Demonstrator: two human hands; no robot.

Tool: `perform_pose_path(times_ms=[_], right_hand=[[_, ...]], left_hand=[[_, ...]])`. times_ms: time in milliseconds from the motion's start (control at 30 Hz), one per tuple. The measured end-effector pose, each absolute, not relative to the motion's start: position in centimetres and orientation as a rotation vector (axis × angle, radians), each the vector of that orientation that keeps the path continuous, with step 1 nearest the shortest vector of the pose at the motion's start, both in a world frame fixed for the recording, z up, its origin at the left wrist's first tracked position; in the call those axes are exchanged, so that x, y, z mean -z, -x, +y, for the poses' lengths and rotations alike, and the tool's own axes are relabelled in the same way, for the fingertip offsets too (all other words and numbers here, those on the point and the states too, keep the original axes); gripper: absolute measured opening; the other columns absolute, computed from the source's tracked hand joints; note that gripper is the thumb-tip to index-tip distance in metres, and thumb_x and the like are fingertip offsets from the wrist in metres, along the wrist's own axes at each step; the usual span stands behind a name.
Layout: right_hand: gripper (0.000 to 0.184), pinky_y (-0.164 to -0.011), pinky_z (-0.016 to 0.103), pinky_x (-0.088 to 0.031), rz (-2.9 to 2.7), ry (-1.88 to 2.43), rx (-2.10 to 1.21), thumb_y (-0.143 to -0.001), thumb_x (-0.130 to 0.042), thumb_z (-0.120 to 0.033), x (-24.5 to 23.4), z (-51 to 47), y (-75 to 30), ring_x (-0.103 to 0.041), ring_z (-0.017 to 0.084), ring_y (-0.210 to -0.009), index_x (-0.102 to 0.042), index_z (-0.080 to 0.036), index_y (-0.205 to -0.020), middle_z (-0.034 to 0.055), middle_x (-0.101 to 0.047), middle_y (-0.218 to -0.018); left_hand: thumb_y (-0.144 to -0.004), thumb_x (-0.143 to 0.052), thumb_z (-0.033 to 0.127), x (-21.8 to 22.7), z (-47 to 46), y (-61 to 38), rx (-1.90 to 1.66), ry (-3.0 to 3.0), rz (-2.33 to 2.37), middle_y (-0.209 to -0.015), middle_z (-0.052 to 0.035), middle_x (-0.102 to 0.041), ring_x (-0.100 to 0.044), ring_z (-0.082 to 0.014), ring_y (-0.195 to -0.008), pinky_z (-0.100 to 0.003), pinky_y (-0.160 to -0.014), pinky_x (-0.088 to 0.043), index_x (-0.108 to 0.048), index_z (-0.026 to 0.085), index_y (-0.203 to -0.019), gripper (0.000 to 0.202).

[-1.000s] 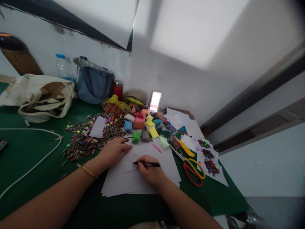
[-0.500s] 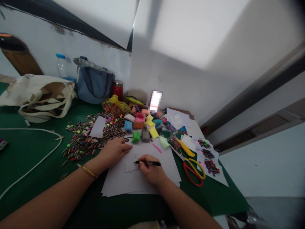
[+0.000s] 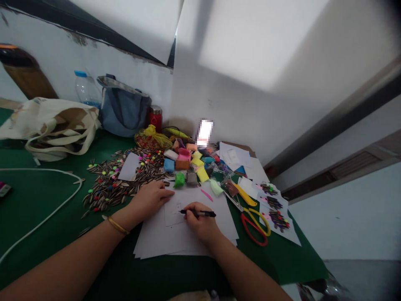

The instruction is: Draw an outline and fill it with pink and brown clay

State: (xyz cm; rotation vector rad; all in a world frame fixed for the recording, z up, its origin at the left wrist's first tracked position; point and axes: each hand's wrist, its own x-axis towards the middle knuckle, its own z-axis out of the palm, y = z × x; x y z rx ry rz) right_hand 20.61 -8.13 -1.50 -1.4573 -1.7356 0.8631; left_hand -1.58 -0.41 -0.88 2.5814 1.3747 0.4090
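Observation:
My right hand (image 3: 200,221) grips a black pen (image 3: 202,213), its tip on a small piece of paper (image 3: 172,218) that carries a few thin drawn lines. That piece lies on a stack of larger white sheets (image 3: 156,242). My left hand (image 3: 152,198) rests flat at the upper left of the stack, fingers stretched towards the small piece. Beyond the sheets are colourful clay packets (image 3: 182,164), with a green one (image 3: 179,180) nearest. A thin pink strip (image 3: 206,195) lies on the paper above my right hand.
Striped sunflower seeds (image 3: 125,188) mixed with coloured bits spread at left. Scissors (image 3: 253,225) and a yellow cutter (image 3: 246,195) lie at right, beside sheets with seed clusters (image 3: 278,219). Bags (image 3: 123,108), a red flask (image 3: 155,118) and a lit phone (image 3: 204,133) stand behind. A white cable (image 3: 62,213) curves at left.
My right hand and the pen have shifted slightly to the right, uncovering more of the drawn lines. My left hand has stayed in place.

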Motion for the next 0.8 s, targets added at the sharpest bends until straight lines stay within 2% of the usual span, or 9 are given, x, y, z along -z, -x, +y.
perform_pose_path(times_ms=[300, 533, 700, 800], right_hand=[[0.015, -0.072, 0.027, -0.051, -1.785, 1.436, -0.854, -0.081, -0.056, -0.017, 0.9, -8.2, -20.2, -0.064, 0.017, -0.079, -0.069, -0.02, -0.088, 0.0018, -0.07, -0.081], [0.016, -0.061, 0.027, -0.052, -1.53, 1.405, -1.02, -0.084, -0.052, -0.024, 1.2, -7.8, -21.5, -0.065, 0.016, -0.067, -0.065, -0.019, -0.091, 0.0019, -0.069, -0.075], [0.024, -0.068, 0.029, -0.054, -1.398, 1.337, -1.019, -0.087, -0.051, -0.03, 1.1, -7.3, -23.6, -0.068, 0.017, -0.072, -0.063, -0.018, -0.104, 0.005, -0.07, -0.086], [0.023, -0.069, 0.029, -0.054, -1.44, 1.361, -1.057, -0.085, -0.055, -0.029, 1.1, -7.4, -23.8, -0.068, 0.017, -0.075, -0.064, -0.019, -0.103, 0.0053, -0.07, -0.089]], left_hand=[[-0.09, -0.055, 0.033, 0.9, -0.4, 1.6, -0.412, -2.572, 1.362, -0.095, -0.005, -0.058, -0.054, -0.021, -0.09, -0.032, -0.079, -0.039, -0.07, 0.036, -0.111, 0.026], [-0.09, -0.054, 0.034, 0.8, -0.4, 1.6, -0.415, -2.569, 1.366, -0.094, -0.0053, -0.058, -0.054, -0.021, -0.089, -0.032, -0.077, -0.039, -0.071, 0.036, -0.111, 0.026], [-0.091, -0.052, 0.033, 0.8, -0.5, 1.5, -0.404, -2.578, 1.38, -0.094, -0.0053, -0.058, -0.054, -0.0211, -0.088, -0.032, -0.076, -0.039, -0.07, 0.036, -0.111, 0.027], [-0.092, -0.051, 0.031, 0.6, -0.6, 1.5, -0.411, -2.569, 1.384, -0.094, -0.0055, -0.058, -0.054, -0.0206, -0.088, -0.032, -0.077, -0.04, -0.07, 0.036, -0.111, 0.028]])
